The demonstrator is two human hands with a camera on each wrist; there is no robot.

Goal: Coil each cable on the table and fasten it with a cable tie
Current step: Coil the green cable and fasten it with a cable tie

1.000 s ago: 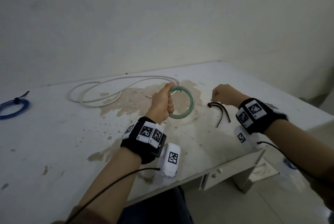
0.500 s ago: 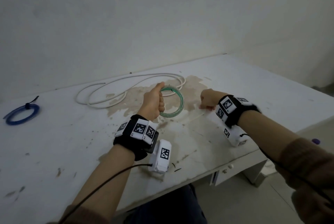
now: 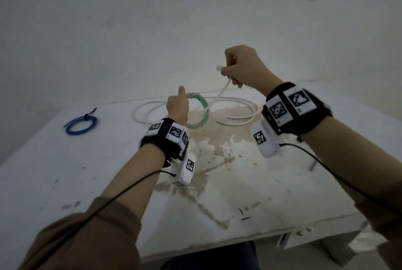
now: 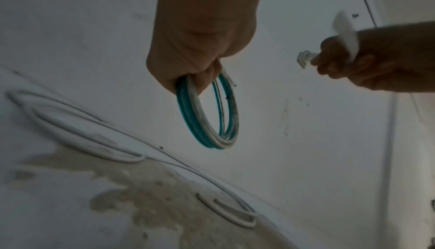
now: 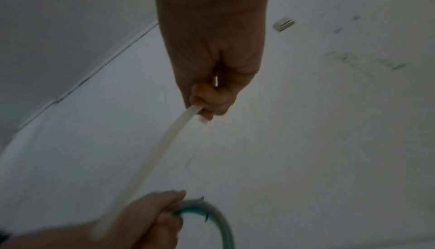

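Since the earlier frame, our right hand [image 3: 243, 67] has risen from the table [image 3: 65, 171] and now grips the end of the white cable [image 3: 239, 108], lifting it while the remainder lies looped near the table's far edge. Our left hand [image 3: 177, 106] is closed around the green coil [image 3: 199, 115], held upright above the table. We note a tied blue coil [image 3: 81, 125] at far left.

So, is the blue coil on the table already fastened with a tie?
Yes, the blue coil lies on the table with a dark tie cinched around its strands.
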